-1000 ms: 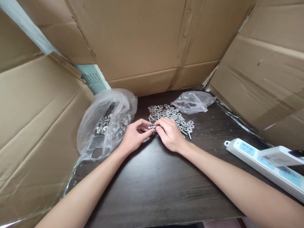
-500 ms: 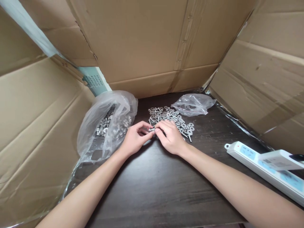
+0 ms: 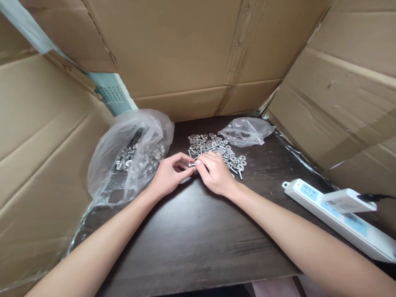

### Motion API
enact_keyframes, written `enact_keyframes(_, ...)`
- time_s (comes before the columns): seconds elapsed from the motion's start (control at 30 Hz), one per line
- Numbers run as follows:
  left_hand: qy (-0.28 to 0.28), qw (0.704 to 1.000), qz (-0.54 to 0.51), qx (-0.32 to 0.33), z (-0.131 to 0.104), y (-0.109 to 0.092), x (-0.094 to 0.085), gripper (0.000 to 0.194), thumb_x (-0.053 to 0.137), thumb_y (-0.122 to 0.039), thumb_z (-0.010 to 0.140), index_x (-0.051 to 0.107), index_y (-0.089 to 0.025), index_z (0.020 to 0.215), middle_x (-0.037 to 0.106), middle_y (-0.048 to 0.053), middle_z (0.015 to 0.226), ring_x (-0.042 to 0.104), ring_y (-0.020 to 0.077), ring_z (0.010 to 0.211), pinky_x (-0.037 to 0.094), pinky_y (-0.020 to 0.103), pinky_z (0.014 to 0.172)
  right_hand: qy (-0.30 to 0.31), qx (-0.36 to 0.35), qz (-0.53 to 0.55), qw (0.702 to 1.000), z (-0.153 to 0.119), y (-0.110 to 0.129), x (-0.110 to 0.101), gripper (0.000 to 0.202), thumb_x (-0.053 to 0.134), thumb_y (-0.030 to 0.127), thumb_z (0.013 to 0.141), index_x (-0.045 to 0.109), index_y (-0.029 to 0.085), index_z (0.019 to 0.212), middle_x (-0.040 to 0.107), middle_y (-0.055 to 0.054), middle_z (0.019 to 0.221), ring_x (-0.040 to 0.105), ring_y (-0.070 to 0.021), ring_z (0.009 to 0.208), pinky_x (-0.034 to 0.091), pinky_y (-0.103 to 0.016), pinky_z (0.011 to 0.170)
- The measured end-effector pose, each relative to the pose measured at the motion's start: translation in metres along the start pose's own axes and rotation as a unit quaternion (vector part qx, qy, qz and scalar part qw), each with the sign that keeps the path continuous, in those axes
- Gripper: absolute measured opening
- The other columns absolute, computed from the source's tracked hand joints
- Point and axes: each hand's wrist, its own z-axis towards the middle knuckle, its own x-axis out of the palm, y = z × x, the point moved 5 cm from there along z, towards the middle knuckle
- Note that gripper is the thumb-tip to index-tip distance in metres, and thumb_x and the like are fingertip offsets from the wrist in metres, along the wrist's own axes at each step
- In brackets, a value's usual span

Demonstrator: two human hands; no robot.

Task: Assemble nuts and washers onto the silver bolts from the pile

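Cardboard point(image 3: 173, 49) walls a dark table point(image 3: 185, 239); left hand point(image 3: 168, 174) and right hand point(image 3: 215, 171) pinch one bolt point(image 3: 192, 164), frame centre, seemingly unfinished; loose hardware point(image 3: 214, 144) above looks unworked; centre-left bag point(image 3: 103, 163) holds metal parts point(image 3: 126, 159).

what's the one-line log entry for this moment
left hand: holding small bolt | right hand: holding same bolt | loose hardware: piled just beyond hands

At four o'clock a white power strip point(image 3: 335, 220) carries an adapter point(image 3: 348, 201) with a black cable point(image 3: 383, 196). Cardboard panels point(image 3: 173, 49) stand at nine, twelve and two; a pale-green panel point(image 3: 113, 97) shows at ten.
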Motion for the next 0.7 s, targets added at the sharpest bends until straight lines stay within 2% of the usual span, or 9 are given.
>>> enact_keyframes(0.1, 0.000, 1.000, -0.007, -0.003, 0.0005, 0.0004, -0.0003, 0.031, 0.082, -0.040, 0.078, 0.074, -0.017, 0.097, 0.077, 0.006, 0.094, 0.073, 0.0176, 0.077, 0.056, 0.024, 0.063, 0.000, 0.008, -0.005, 1.000, -0.0001, -0.0005, -0.0002, 0.036, 0.038, 0.029, 0.107, 0.054, 0.022, 0.075, 0.066, -0.004, 0.078, 0.054, -0.0221, 0.083, 0.033, -0.039, 0.081)
enact_keyframes(0.2, -0.002, 1.000, -0.012, -0.008, 0.0004, 0.0010, -0.0005, 0.032, 0.082, -0.040, 0.079, 0.075, -0.017, 0.100, 0.077, 0.007, 0.095, 0.073, 0.0174, 0.078, 0.057, 0.024, 0.064, -0.026, 0.014, 0.014, 0.999, -0.0010, 0.0004, -0.0040, 0.024, 0.045, 0.029, 0.104, 0.059, 0.022, 0.086, 0.069, -0.005, 0.087, 0.056, -0.0233, 0.088, 0.035, -0.039, 0.084)
enact_keyframes(0.3, -0.007, 1.000, -0.013, -0.012, -0.0002, 0.0006, -0.0005, 0.034, 0.083, -0.041, 0.078, 0.075, -0.017, 0.100, 0.077, 0.007, 0.094, 0.073, 0.0172, 0.078, 0.057, 0.024, 0.064, -0.024, 0.006, 0.026, 0.999, -0.0016, 0.0022, -0.0046, 0.015, 0.049, 0.028, 0.100, 0.061, 0.022, 0.093, 0.069, -0.006, 0.091, 0.057, -0.0244, 0.090, 0.036, -0.040, 0.085)
enact_keyframes(0.6, -0.005, 1.000, -0.007, -0.010, -0.0010, 0.0023, -0.0005, 0.031, 0.082, -0.039, 0.080, 0.074, -0.017, 0.101, 0.076, 0.006, 0.093, 0.073, 0.0169, 0.077, 0.055, 0.023, 0.062, 0.011, 0.002, 0.029, 1.000, -0.0002, 0.0036, -0.0018, 0.032, 0.039, 0.027, 0.105, 0.057, 0.021, 0.080, 0.069, -0.005, 0.084, 0.054, -0.0235, 0.087, 0.033, -0.041, 0.083)
enact_keyframes(0.7, -0.008, 1.000, -0.016, -0.016, -0.0009, 0.0041, -0.0014, 0.032, 0.082, -0.039, 0.080, 0.073, -0.017, 0.101, 0.076, 0.006, 0.093, 0.073, 0.0167, 0.077, 0.055, 0.023, 0.064, 0.006, 0.010, 0.035, 0.999, -0.0010, 0.0020, -0.0031, 0.028, 0.040, 0.026, 0.104, 0.059, 0.021, 0.085, 0.069, -0.005, 0.088, 0.055, -0.0240, 0.088, 0.033, -0.041, 0.084)
